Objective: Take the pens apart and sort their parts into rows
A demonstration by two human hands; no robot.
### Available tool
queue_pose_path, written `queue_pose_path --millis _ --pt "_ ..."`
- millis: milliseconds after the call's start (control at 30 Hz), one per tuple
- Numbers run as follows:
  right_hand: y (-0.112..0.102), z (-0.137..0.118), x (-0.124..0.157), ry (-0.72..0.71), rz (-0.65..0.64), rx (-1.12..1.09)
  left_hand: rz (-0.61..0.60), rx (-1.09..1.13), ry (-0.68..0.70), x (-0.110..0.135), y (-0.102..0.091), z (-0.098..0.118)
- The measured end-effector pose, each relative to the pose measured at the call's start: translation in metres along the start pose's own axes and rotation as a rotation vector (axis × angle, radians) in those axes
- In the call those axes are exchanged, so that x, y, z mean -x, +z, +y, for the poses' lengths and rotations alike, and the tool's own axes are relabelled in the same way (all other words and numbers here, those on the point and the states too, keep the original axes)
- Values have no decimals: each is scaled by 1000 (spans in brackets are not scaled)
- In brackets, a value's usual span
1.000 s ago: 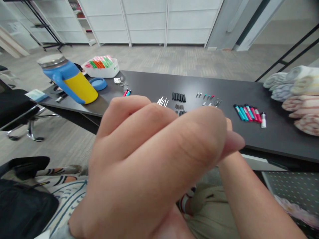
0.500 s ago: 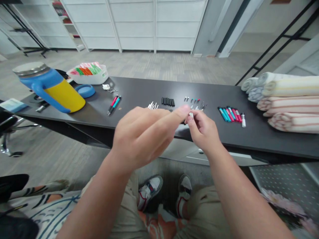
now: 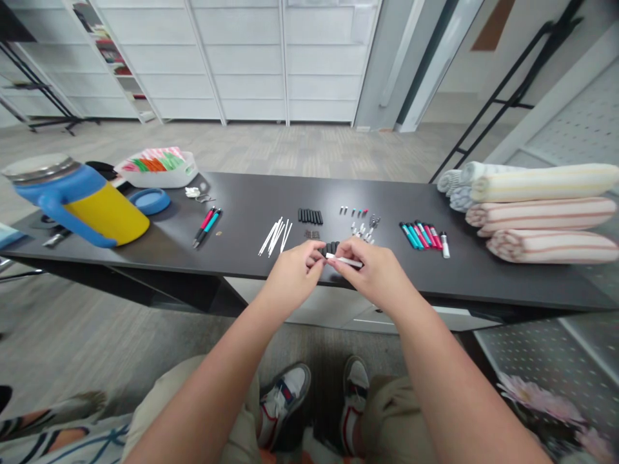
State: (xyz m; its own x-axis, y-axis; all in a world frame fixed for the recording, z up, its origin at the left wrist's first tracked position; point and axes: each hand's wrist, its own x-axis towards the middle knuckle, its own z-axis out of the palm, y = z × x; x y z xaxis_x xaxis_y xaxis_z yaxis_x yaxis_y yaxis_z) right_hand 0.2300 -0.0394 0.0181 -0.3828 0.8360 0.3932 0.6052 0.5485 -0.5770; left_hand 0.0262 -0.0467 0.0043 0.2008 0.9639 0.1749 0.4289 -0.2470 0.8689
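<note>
My left hand (image 3: 293,274) and my right hand (image 3: 374,274) meet over the front of the dark table (image 3: 507,274). Both pinch a thin white pen part (image 3: 344,260) held flat between them. Just behind my fingers lie small black pen pieces (image 3: 331,247). Further back sit a fan of white refills (image 3: 275,235), a row of black sleeves (image 3: 310,216), tiny tips and springs (image 3: 362,222), and several teal and pink pen barrels (image 3: 422,235).
A yellow jug with a blue lid (image 3: 82,206) lies tilted at the left, beside a blue disc (image 3: 149,200) and a white tub of coloured items (image 3: 157,167). Two assembled pens (image 3: 207,226) lie left of centre. Rolled towels (image 3: 541,209) are stacked at the right.
My hands have moved away from the camera down to the table edge. The view has tilted and shifted; the white part now shows between both hands.
</note>
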Motion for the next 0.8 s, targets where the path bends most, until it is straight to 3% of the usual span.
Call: queue_pose_path --millis 133,400,600,700,800 --pt "-3 -4 -5 -15 -13 -52 -55 -95 59 -4 2 1" --pt "0 -9 -9 161 81 -72 -79 -322 241 -9 3 3" --pt "-4 -15 -14 237 60 -89 -108 -412 118 -8 10 12" --pt "-7 -14 -16 270 45 -269 -147 -408 76 -10 10 17" --pt "-6 -12 -17 268 14 -482 -166 -258 81 -15 9 19"
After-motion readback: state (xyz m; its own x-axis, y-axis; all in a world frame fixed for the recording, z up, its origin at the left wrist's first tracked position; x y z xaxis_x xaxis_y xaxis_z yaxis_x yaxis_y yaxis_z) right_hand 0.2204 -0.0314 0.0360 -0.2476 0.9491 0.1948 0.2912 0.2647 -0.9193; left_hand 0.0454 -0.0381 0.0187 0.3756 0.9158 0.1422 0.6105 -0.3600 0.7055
